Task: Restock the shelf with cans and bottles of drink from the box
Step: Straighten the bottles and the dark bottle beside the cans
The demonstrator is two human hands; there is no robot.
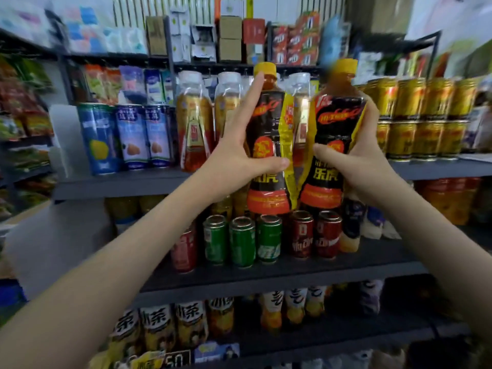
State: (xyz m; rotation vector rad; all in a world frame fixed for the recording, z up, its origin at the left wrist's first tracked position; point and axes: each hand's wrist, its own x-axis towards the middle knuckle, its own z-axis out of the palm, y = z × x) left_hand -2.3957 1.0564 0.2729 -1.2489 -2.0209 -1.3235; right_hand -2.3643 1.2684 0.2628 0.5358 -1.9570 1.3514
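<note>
Left hand: the left hand (239, 153) gripped one bottle, with the thumb laid across the front of the label and the index finger stretched up along the neck to the cap.
Left bottle: the left bottle (266, 121) had a yellow cap and a black, yellow and red label. It stood nearly upright in the air in front of the shelf.
Right hand: the right hand (356, 166) held a second bottle, thumb on the front and the other fingers curled round behind it.
Right bottle: the right bottle (335, 123) was of the same kind, just beside the first one, its top leaning a little to the right. The cap was blurred.
Upper shelf: the upper shelf (119, 185) carried blue cans (130, 137), clear-capped bottles (194, 121) and stacked gold cans (426, 115).
Lower shelf: the lower shelf (266, 275) carried green cans (242, 241) and red cans (314, 235), below both held bottles.
</note>
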